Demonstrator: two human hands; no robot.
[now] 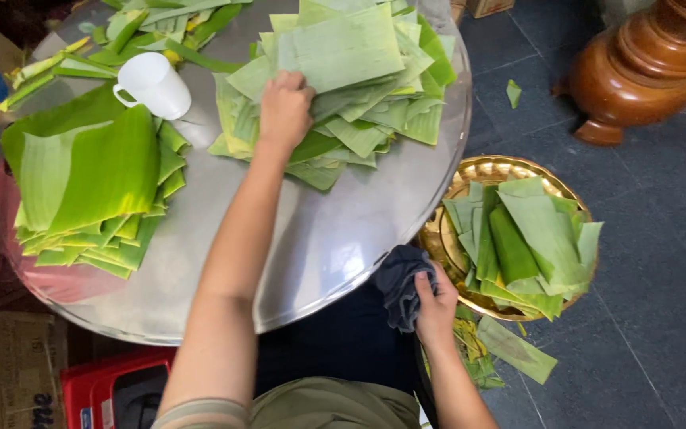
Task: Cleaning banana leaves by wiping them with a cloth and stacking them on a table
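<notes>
The left hand [284, 107] presses closed fingers onto the pile of cut banana leaves [343, 87] at the far side of the round metal desk [319, 230]. The right hand [436, 306] is clamped on a dark cloth [401, 282] at the desk's near edge, beside a gold tray [446, 238] of leaves.

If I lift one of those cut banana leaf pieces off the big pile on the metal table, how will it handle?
Probably floppy and light: the leaf pieces look thin and drape over each other. Likely slippery too, since they lie loosely fanned under the left hand on a smooth metal table.
</notes>
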